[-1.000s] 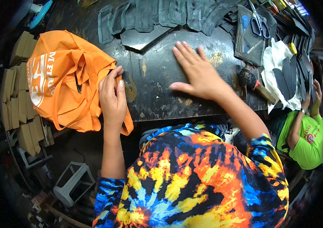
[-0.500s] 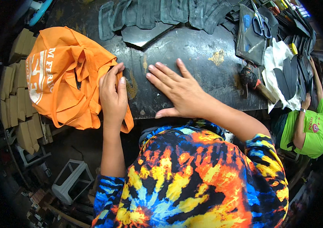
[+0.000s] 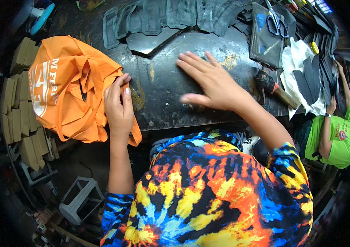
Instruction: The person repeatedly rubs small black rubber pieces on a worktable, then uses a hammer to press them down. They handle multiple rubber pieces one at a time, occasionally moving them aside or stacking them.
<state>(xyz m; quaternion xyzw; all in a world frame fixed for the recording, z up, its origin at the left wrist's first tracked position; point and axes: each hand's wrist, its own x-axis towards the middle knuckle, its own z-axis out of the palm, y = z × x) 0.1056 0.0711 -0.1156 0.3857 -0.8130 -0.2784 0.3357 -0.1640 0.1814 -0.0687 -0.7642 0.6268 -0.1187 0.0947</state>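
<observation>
left hand (image 3: 119, 102): against orange bag (image 3: 70, 92), grip unclear | right hand (image 3: 214, 84): spread open over black table (image 3: 164, 112)

Orange bag (image 3: 70, 119): 1, left
Own hands (image 3: 220, 88): 2 in view
Scissors (image 3: 273, 24): 1 pair, far right
Wooden-handled tool (image 3: 285, 98): 1, right
Green-shirted co-worker (image 3: 335, 142): 1, right
</observation>
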